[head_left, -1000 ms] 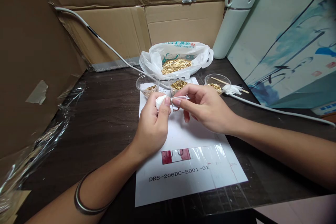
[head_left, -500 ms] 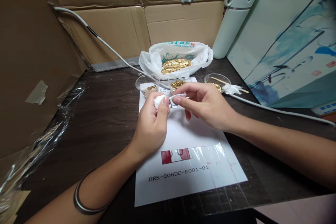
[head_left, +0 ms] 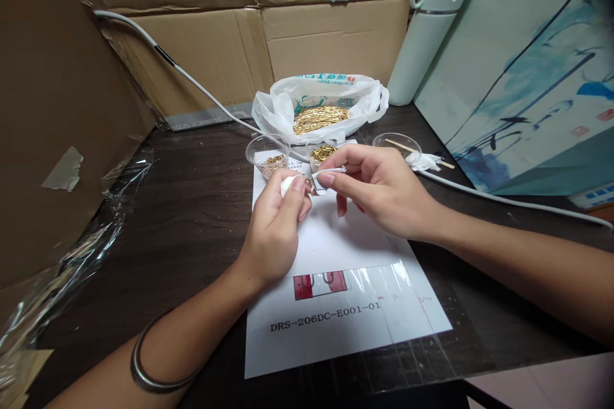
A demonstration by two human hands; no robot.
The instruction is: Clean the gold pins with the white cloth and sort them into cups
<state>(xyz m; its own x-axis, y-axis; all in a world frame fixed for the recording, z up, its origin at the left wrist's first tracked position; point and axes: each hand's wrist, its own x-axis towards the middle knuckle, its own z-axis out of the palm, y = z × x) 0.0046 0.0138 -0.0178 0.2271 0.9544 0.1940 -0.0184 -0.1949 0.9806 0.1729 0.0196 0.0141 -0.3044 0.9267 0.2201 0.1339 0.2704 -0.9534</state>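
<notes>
My left hand (head_left: 275,236) is closed around a white wad (head_left: 286,185), which looks like tissue or cloth. A small coppery piece (head_left: 309,185) shows at its fingertips; its exact kind is not clear. Between thumb and fingers, my right hand (head_left: 384,192) pinches a small folded grey-white strip (head_left: 330,172) with a shiny end. The two hands are close together above a white printed sheet (head_left: 330,230). Just beyond them stand a left clear cup (head_left: 250,152) and a middle clear cup (head_left: 311,165), both containing small golden metal pieces.
A white plastic bag (head_left: 268,112) of golden pins sits behind the cups. At right are another clear cup (head_left: 416,142), a wooden stick (head_left: 400,145), a crumpled white tissue (head_left: 425,161) and a pale bottle (head_left: 422,51). A white cable (head_left: 508,202) crosses the dark table (head_left: 192,204).
My hands have drawn slightly apart, the left shifting a little leftward. More of the coppery piece shows between them, and less of the white wad. The strip stays pinched in my right hand.
</notes>
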